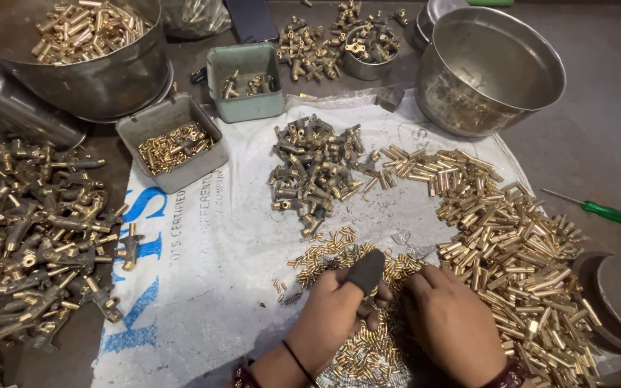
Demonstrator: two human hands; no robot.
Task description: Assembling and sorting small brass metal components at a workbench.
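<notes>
Left hand, thumb capped, pinches a small brass pin; right hand rests curled on the pins, grip hidden; best pick singly, keeping piles apart.

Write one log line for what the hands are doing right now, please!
left hand: dark thumb cover, on small brass pieces | right hand: palm down on same pile | surface: white sack | nearby: brass tubes, green screwdriver
</notes>
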